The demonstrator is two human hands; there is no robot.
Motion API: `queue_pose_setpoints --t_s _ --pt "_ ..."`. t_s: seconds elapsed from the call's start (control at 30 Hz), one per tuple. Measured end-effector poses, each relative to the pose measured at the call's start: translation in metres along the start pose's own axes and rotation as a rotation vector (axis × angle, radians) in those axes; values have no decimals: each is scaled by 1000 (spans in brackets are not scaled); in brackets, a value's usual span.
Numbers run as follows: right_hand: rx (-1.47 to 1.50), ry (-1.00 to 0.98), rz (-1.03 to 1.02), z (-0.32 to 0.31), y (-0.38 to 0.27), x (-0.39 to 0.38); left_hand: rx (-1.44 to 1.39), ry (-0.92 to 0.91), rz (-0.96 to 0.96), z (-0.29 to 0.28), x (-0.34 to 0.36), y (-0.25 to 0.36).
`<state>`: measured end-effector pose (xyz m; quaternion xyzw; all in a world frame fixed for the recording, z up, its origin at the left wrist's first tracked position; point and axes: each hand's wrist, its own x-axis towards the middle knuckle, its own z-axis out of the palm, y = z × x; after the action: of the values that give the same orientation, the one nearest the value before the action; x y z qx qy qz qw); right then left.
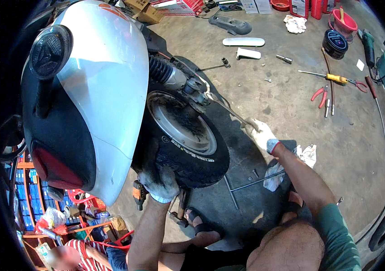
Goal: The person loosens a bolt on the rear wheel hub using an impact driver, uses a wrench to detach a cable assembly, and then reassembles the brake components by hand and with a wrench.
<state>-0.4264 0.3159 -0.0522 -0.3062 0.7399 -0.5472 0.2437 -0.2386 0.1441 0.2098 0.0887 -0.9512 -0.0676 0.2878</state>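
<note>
A scooter with white and black bodywork [106, 67] fills the left, its black rear tyre [201, 174] on a silver rim [165, 115]. My left hand [158, 180], in a soiled white glove, is closed against the near side of the tyre, some of its fingers in shadow. My right hand [260, 134], also gloved, is wrapped around the end of a long metal wrench [228, 109]. The wrench slants up and left to the axle area beside the shock absorber [172, 77], where I cannot make out its head clearly.
A T-handle wrench [246, 185] lies by a white rag [310, 156]. Pliers [321, 95], a yellow-handled screwdriver [332, 77] and a socket [284, 58] lie to the right. Beneath the tyre are a hammer [179, 217] and a cordless tool [139, 194]. Another person [88, 255] is at lower left.
</note>
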Motion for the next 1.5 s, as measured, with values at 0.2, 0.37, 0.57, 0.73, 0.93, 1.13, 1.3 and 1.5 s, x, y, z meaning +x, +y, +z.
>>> queue_pose_setpoints --t_s 0.2,0.37,0.57,0.73,0.93,1.13,1.3,1.5 --pt "188 -97 57 -8 -20 27 -12 40 -6 2 -9 -10" --pt "-5 -6 -82 3 11 52 -49 49 -1 3 -6 -7" --pt "-38 -18 27 2 -13 26 -26 -4 29 -1 -8 -14" --pt "66 -179 332 -25 -88 -18 -111 19 -22 -2 -3 -5" --pt "139 -153 369 -50 -124 -36 -148 39 13 1 2 -2" --pt "-18 -36 124 -25 -59 -43 -149 -8 -79 4 -9 -12" --pt "-7 -48 22 -9 -17 -1 -70 -16 -75 0 -6 -10" --pt "-171 -15 -80 1 14 53 -40 7 -38 1 -3 -8"
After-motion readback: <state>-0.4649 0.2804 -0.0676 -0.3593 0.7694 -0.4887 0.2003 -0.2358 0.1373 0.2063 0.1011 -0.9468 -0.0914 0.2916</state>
